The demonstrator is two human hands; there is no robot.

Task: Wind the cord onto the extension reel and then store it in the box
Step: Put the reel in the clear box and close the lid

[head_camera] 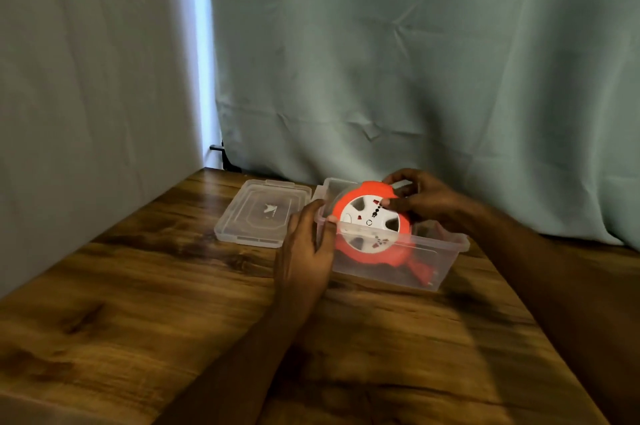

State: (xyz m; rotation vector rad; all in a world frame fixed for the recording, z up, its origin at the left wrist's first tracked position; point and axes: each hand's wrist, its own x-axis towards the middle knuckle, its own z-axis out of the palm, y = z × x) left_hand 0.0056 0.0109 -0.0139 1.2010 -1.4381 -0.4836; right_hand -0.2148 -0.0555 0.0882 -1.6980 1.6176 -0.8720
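Reel (372, 220) sits tilted in the box (446, 251), partway in, top half above the rim.
Your right hand (420, 197) holds its upper edge, fingers curled round the orange rim; your left hand (306, 248) holds the box's left end, thumb on the rim. Count: one orange-and-white reel, one clear box, one clear lid (258, 213) flat on the wooden table (138, 303) just left of the box. Cord end (420, 270) lies in the box.

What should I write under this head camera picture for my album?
Right hand lowers the orange reel into the clear box while the left hand steadies it.
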